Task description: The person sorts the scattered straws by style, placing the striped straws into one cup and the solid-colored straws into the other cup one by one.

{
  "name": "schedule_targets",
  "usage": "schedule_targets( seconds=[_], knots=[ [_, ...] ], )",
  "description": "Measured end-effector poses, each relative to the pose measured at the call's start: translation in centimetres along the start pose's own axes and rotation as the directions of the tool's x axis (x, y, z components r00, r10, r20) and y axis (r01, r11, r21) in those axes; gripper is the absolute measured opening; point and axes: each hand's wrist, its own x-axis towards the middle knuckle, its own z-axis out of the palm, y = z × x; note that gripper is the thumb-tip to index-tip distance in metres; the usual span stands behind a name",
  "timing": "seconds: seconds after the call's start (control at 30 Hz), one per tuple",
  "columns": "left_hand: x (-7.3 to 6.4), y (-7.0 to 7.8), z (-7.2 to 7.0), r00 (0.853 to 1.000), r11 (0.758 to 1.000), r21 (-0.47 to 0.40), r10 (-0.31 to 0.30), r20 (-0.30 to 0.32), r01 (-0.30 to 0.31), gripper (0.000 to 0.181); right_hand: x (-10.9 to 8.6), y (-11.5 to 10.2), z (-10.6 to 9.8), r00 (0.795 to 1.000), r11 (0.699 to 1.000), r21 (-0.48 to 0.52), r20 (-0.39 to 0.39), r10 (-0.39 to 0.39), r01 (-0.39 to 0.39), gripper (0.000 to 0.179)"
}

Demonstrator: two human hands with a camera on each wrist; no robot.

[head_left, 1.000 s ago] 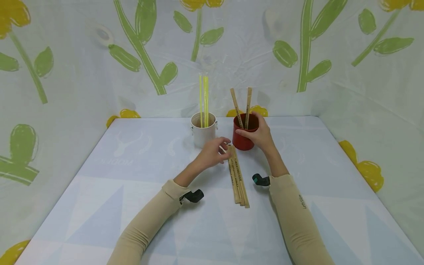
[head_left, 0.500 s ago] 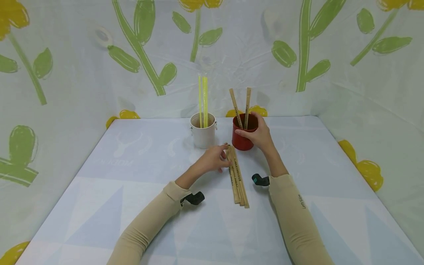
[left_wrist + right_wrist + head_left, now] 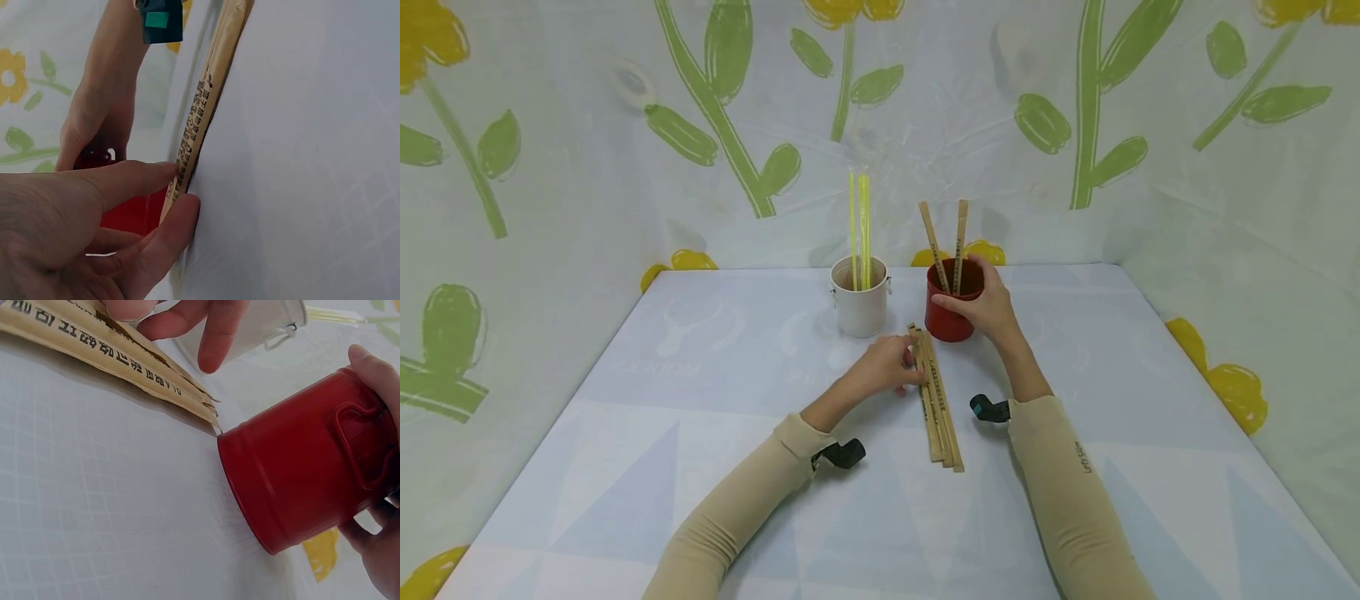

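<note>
Several straws (image 3: 939, 400) in brown printed paper sleeves lie side by side on the table, pointing away from me. My left hand (image 3: 882, 367) is at their far end on the left side. In the left wrist view its thumb (image 3: 147, 177) and a finger (image 3: 169, 240) come right up to the paper sleeve, the fingers loosely bent and spread. My right hand (image 3: 988, 302) grips a red metal bucket (image 3: 300, 469) by its rim, thumb in front and fingers behind. Two more paper-wrapped straws (image 3: 961, 237) stand inside that bucket.
A white bucket (image 3: 859, 313) with several yellow straws (image 3: 866, 225) in it stands left of the red one. Behind them hangs a flower-printed curtain (image 3: 955, 125). The pale patterned table (image 3: 737, 492) runs back to it. Black wrist cameras (image 3: 844, 453) stick out from both sleeves.
My left hand has come slightly toward me along the straws, its fingers drawing in to their left edge. The right hand and both buckets stay where they were.
</note>
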Motion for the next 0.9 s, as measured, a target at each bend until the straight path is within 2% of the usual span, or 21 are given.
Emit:
schedule_targets(
  seconds=[0.1,0.33,0.63,0.9],
  knots=[
    [-0.01,-0.03,0.1,1.0,1.0,0.011,-0.003,-0.012,0.003,0.066,-0.08,-0.02,0.0,1.0,1.0,-0.005,-0.002,0.0,0.0,0.101],
    [-0.16,0.08,-0.08,1.0,0.999,0.032,-0.01,-0.015,0.01,0.033,-0.23,-0.42,-0.05,1.0,1.0,0.002,-0.003,0.001,-0.001,0.098],
    [-0.37,0.26,-0.5,0.994,0.993,0.051,-0.108,0.012,0.107,0.038,-0.25,-0.6,-0.04,1.0,1.0,0.004,-0.001,0.015,-0.015,0.098],
    [-0.38,0.42,0.01,0.993,0.988,0.1,-0.115,-0.026,0.117,0.034,-0.22,-0.48,-0.01,1.0,1.0,0.005,-0.003,0.009,-0.009,0.097]
  ],
)
